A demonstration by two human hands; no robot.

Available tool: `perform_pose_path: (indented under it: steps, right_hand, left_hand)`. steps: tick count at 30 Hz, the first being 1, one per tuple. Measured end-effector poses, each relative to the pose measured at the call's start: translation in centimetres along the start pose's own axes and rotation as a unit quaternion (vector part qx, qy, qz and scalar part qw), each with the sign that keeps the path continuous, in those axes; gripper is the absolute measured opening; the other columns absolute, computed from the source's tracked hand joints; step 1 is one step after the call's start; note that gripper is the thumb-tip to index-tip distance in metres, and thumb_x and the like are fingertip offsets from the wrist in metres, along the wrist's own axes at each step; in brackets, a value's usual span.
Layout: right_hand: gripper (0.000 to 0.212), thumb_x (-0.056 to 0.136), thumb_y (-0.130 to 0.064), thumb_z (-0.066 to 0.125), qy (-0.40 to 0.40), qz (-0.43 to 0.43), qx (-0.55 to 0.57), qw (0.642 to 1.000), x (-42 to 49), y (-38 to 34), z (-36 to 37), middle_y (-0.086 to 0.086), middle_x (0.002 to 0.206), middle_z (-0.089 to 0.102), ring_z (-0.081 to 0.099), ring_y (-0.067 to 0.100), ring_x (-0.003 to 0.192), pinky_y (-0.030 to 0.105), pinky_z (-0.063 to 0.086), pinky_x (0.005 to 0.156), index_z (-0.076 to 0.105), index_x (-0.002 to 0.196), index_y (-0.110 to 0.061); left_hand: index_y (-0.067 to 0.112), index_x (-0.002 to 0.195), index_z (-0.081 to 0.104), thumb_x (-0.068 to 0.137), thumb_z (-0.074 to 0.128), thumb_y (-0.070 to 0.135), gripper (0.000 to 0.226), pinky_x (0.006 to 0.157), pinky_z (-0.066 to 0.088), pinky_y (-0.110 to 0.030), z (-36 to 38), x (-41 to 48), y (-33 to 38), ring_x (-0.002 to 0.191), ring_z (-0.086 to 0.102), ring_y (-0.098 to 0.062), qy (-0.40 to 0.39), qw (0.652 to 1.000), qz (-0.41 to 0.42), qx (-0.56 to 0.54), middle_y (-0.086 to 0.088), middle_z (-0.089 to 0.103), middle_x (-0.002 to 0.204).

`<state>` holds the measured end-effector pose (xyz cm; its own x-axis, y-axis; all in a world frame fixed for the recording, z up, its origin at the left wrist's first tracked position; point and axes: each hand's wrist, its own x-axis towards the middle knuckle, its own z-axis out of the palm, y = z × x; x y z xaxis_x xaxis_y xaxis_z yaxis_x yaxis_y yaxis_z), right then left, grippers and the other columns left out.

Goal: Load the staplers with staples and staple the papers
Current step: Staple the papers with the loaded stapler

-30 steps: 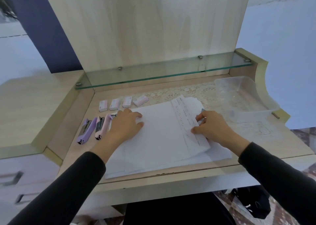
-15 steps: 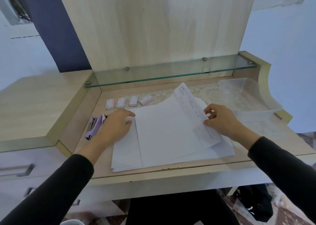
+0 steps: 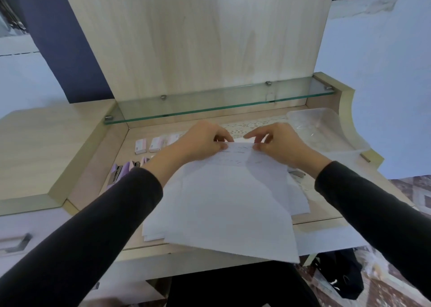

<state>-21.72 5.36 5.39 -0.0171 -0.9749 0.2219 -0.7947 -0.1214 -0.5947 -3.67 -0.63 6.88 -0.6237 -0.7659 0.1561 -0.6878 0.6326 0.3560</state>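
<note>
Your lifted sheet [image 3: 233, 213] hangs over the near edge of the desk [image 3: 88, 173], above the paper stack [image 3: 156, 227] lying there. Your left hand [image 3: 200, 143] and right hand [image 3: 277, 145], close together, each pinch its far edge. Purple staplers [image 3: 119, 171] lie left, staple boxes [image 3: 141, 146] beyond them, a clear tub [image 3: 326, 129] far right.

The left hand [image 3: 200, 143] has been taken off the stack [image 3: 155, 227] and brought to the far edge of the top sheets [image 3: 233, 201], now pinched by it and the right hand [image 3: 277, 144]; these sheets have been lifted and drawn past the desk [image 3: 140, 250] front
</note>
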Motion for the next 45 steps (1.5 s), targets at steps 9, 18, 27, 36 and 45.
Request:
perform_pose_path:
  steps: [9,18,27,36,45]
  right_hand:
    - [0.035,0.084,-0.031,0.061,0.121,0.073,-0.024,0.99,-1.6,3.1,-0.9,0.002,0.097,0.061,0.054,0.015,0.083,0.029,0.044,0.078,0.059,0.115,-0.017]
    - [0.055,0.07,-0.058,0.065,-0.099,0.176,-0.135,0.97,-2.3,2.4,2.4,0.012,0.084,0.062,0.05,0.019,0.06,0.024,0.037,0.052,0.055,0.072,-0.004]
    - [0.05,0.076,-0.029,0.071,-0.041,0.137,-0.061,0.988,-2.1,1.8,3.6,0.012,0.109,0.063,0.057,0.024,0.088,0.03,0.045,0.075,0.057,0.117,-0.003]
    - [0.045,0.098,-0.035,0.02,-0.065,-0.046,0.014,0.997,-4.2,2.0,5.1,-0.015,0.152,0.015,0.012,0.003,0.14,0.02,0.009,0.113,0.022,0.142,-0.029]
    - [0.053,0.094,-0.047,0.015,-0.066,-0.062,-0.004,0.996,-4.4,2.5,6.4,-0.013,0.151,0.02,0.015,0.004,0.14,0.02,0.012,0.112,0.027,0.141,-0.027]
  left_hand:
    - [0.012,0.093,0.062,0.084,0.064,0.012,0.009,0.055,0.034,-0.015,-1.0,-2.7,-4.5,0.068,0.049,-0.007,0.087,0.963,-0.226,-0.117,0.004,0.057,0.076]
    - [0.013,0.13,0.035,0.078,0.071,0.007,0.064,0.048,0.052,-0.02,1.3,-8.0,-4.9,0.058,0.061,-0.015,-0.024,0.912,-0.335,-0.236,-0.005,0.061,0.074]
    - [0.02,0.138,0.029,0.072,0.074,0.038,0.082,0.066,0.043,-0.024,2.0,-8.0,-5.3,0.078,0.057,-0.014,-0.12,0.953,-0.279,-0.017,-0.004,0.06,0.103]
    - [0.025,0.139,0.029,0.067,0.072,0.052,0.088,0.084,0.043,-0.03,1.4,-6.0,-4.5,0.097,0.053,-0.017,-0.079,0.971,-0.225,0.0,-0.001,0.057,0.114]
    - [0.035,0.142,0.024,0.092,0.036,0.05,0.053,0.114,0.009,-0.044,5.2,-0.6,-1.6,0.141,-0.001,-0.025,-0.044,0.995,-0.086,0.02,0.0,0.0,0.156]
